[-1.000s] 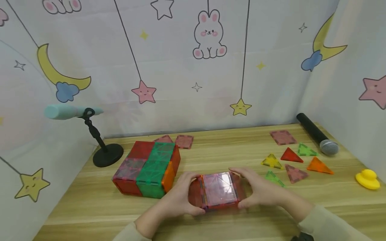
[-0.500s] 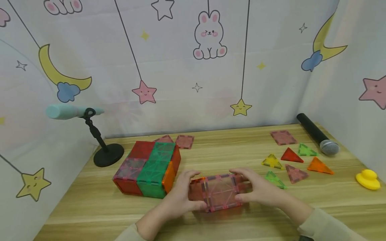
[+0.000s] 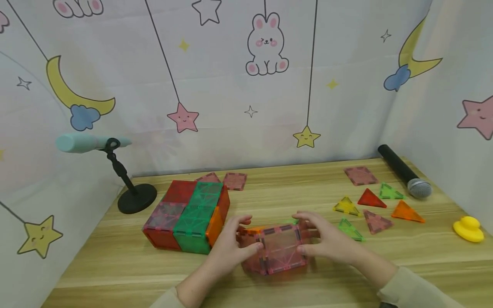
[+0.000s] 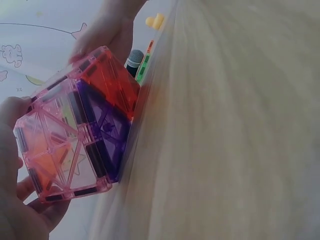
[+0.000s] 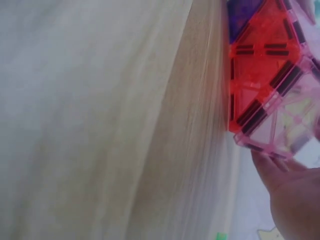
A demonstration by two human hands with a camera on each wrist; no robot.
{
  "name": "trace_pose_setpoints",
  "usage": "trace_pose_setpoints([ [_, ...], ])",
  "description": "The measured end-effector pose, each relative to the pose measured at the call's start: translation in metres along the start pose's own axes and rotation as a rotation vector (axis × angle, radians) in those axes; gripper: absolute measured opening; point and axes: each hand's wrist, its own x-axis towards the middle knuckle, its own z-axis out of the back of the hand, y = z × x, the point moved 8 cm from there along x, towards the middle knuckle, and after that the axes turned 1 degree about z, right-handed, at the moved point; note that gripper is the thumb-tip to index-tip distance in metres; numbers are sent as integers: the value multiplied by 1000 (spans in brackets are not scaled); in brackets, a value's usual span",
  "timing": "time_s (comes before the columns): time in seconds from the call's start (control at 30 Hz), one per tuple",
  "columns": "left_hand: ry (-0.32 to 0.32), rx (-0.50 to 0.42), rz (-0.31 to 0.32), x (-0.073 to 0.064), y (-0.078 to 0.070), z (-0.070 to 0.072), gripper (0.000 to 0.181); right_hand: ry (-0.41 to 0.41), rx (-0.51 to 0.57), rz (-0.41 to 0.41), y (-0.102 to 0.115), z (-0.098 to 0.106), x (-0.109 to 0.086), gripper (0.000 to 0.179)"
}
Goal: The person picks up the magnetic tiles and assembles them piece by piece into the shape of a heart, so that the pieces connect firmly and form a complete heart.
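Note:
Both hands hold a small block of translucent magnetic tiles (image 3: 286, 250) at the front middle of the table, one hand at each end. My left hand (image 3: 230, 244) grips the left end, with the thumb on the near side and fingers behind. At the other end my right hand (image 3: 327, 239) has its thumb on the near face and fingers around the far side. The left wrist view shows a pink square tile (image 4: 65, 145) on the end, a purple triangle tile (image 4: 107, 127) and a red tile (image 4: 112, 80). Red triangle tiles (image 5: 257, 72) appear in the right wrist view.
Left of the hands stands a larger red and green tile block (image 3: 192, 218). A teal microphone on a stand (image 3: 136, 197) is behind it. On the right lie several loose triangle tiles (image 3: 377, 221), a black microphone (image 3: 404, 171) and a yellow rubber duck (image 3: 468, 229).
The held tile block has tipped, so a pink face that was on top now leans towards me. My left thumb has moved up along its near left edge.

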Motion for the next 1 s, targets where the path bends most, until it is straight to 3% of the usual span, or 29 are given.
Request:
trace_pose_setpoints([
  [0.17,-41,-5,-42,0,-3,3,59,-37,29,-86,-5,2,4,76],
  [0.3,-56,10,-62,0,-5,5,57,-62,27,-92,-6,4,5,78],
  [0.4,-70,38,-103,-2,-8,5,59,-73,25,-76,-6,5,6,81],
  [0.63,-128,95,-267,-7,-20,6,65,-64,18,21,-4,7,9,87],
  [0.8,-163,167,-378,-11,-24,4,69,-61,-46,90,-1,8,11,90],
  [0.9,-183,218,-420,-13,-26,4,71,-59,-89,117,1,7,13,92],
  [1.0,-201,250,-417,-14,-25,5,72,-48,-127,143,3,6,16,93],
])
